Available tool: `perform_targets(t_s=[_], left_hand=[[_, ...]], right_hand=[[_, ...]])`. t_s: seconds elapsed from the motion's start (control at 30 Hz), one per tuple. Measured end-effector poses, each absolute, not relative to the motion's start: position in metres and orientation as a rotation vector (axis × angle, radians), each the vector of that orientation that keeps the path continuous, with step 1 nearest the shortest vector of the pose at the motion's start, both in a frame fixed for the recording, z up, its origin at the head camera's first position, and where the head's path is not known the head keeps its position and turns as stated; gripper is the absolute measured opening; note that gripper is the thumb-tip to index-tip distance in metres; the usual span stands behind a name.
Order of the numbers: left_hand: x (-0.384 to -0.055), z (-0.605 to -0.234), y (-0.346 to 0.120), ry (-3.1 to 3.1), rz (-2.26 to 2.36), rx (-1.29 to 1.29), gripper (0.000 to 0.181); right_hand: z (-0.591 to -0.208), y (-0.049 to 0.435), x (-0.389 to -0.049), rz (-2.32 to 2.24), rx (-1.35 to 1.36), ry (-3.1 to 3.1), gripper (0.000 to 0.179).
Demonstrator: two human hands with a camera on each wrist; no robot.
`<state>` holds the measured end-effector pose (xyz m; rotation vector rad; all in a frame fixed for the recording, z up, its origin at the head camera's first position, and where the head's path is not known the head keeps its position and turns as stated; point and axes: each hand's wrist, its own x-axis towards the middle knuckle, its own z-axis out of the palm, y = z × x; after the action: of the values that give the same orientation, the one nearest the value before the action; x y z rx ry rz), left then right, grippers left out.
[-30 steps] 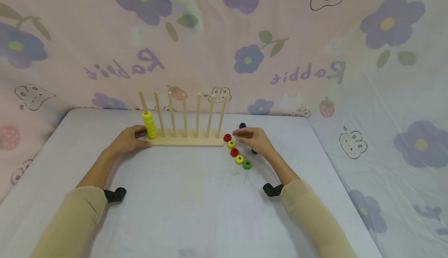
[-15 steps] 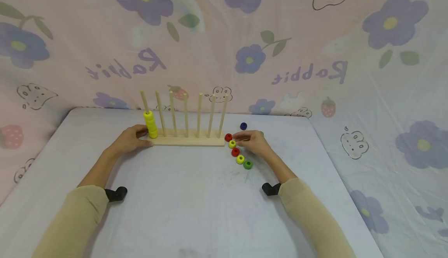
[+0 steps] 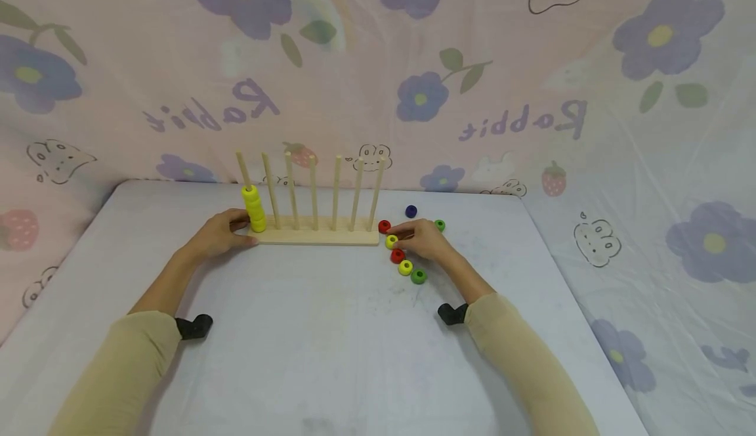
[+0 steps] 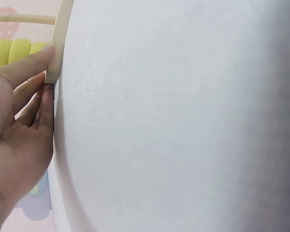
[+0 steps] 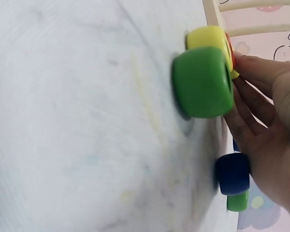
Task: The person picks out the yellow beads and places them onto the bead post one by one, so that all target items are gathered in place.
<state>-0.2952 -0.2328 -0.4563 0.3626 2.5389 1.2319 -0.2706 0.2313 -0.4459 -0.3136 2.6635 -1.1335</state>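
My left hand point(image 3: 221, 234) grips the left end of a wooden base point(image 3: 319, 236) with a row of several upright pegs; its thumb lies on the front edge. Yellow beads point(image 3: 254, 209) are stacked on the leftmost peg, also visible as yellow beads point(image 4: 19, 50) in the left wrist view. Beyond the base's right end, my right hand point(image 3: 424, 238) pinches a yellow bead point(image 3: 391, 242) between thumb and fingers. A red bead point(image 3: 384, 226) sits right at its fingertips. In the right wrist view a green bead point(image 5: 203, 83) partly hides the beads at the thumb.
Toward the front right lie a red bead point(image 3: 398, 256), another yellow bead point(image 3: 405, 267) and a green bead point(image 3: 419, 276). Behind the right hand are a dark blue bead point(image 3: 411, 211) and a second green bead point(image 3: 440, 225). A patterned cloth point(image 3: 378, 81) hangs behind the white table point(image 3: 295, 344).
My right hand has come down and left onto the yellow bead, and the red bead at its fingertips has shifted slightly back. The left hand stays on the base.
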Motion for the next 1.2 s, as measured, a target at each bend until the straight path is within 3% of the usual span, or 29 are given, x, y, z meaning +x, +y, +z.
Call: perform_targets(t_s=[0.57,1.2], left_hand=[[-0.292,-0.459,-0.230,2.549,1.213,0.370,0.077],[-0.293,-0.454,-0.231,2.553,1.204,0.344,0.078]], right_hand=[[-0.452,0.235,-0.262,-1.144,-0.282,2.739,0.031],[-0.430,0.236,-0.266,-1.424,-0.333,2.803,0.027]])
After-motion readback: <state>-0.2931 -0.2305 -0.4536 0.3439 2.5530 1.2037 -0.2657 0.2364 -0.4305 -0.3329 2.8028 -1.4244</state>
